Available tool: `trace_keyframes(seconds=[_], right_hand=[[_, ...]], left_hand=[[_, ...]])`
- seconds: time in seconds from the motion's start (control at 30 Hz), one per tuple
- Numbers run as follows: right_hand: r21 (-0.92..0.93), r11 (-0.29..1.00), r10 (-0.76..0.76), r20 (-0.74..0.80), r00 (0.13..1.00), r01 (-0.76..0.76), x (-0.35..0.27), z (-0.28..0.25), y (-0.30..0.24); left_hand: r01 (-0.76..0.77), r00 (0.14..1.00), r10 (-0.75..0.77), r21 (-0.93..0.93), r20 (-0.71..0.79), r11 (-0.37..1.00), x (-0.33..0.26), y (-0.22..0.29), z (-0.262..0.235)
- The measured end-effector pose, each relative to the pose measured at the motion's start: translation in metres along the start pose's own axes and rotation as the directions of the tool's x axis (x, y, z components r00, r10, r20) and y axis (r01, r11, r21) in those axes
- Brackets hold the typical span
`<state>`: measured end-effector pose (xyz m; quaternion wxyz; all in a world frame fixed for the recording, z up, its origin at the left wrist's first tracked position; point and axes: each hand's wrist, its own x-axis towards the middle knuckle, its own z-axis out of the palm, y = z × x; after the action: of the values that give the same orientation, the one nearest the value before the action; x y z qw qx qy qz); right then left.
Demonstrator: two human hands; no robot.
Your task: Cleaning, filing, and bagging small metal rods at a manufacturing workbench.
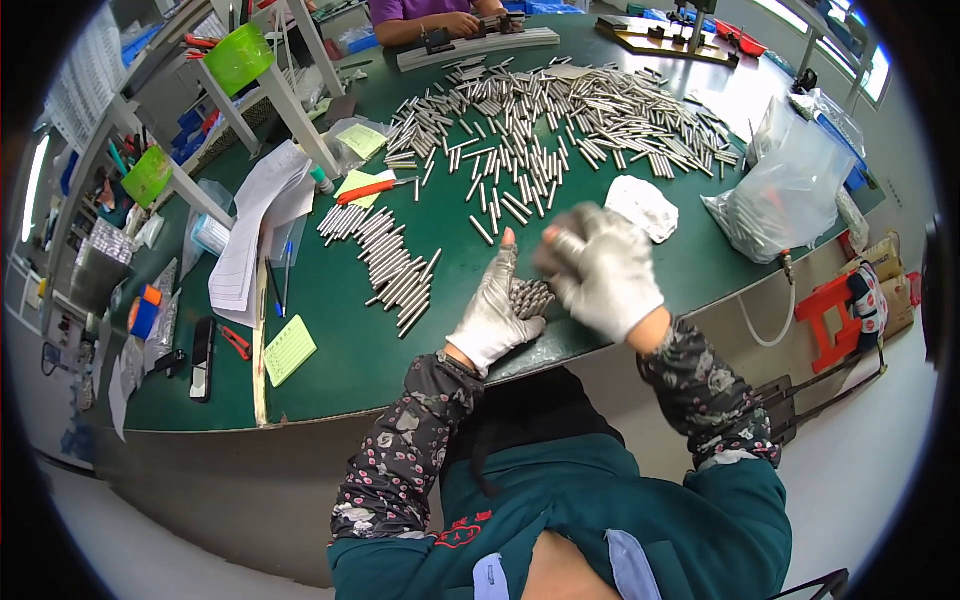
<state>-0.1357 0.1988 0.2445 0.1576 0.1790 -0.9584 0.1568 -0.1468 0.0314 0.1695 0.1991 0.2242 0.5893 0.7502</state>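
Near the table's front edge, my left hand (494, 315), in a white glove with a bare fingertip showing, cups a bundle of short metal pins (531, 298). The bundle's round ends face up, packed side by side. Just right of it is my right hand (610, 272), also gloved, its fingers smeared by motion and curled toward the bundle. Whether it holds a pin is hidden by the blur. Beyond both hands, a wide heap of loose metal pins (560, 105) spreads over the green table (460, 370). A staggered row of pins (395, 262) lies to the left.
A crumpled white cloth (643, 207) lies right of the heap, near a clear plastic bag (785, 195) with pins inside. Papers (255, 235), an orange-handled knife (368, 192), pens and a yellow-green note (290, 350) occupy the left. Opposite, another person's hand (458, 24) works at a fixture.
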Motion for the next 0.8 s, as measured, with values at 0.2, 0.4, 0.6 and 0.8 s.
trace_keyframes(seconds=[0.2, 0.4, 0.6, 0.8], right_hand=[[0.087, 0.983, -0.163, 0.035, 0.986, 0.16, -0.006, 0.002, -0.007], [0.058, 0.975, -0.218, 0.067, 0.974, 0.214, -0.007, -0.006, -0.013], [0.026, 0.992, -0.12, -0.161, 0.98, 0.126, -0.003, -0.006, -0.006], [-0.115, 0.987, 0.09, -0.188, 0.978, -0.113, 0.0, 0.017, 0.032]], left_hand=[[-0.259, 0.959, 0.284, 0.347, -0.022, 0.901, 0.004, -0.016, -0.003], [-0.071, 0.994, 0.085, 0.181, -0.07, 0.981, 0.004, -0.016, -0.005], [-0.045, 0.995, 0.063, 0.205, -0.081, 0.978, 0.002, -0.015, -0.005], [-0.059, 0.996, 0.074, 0.228, -0.059, 0.972, 0.001, -0.011, -0.001]])
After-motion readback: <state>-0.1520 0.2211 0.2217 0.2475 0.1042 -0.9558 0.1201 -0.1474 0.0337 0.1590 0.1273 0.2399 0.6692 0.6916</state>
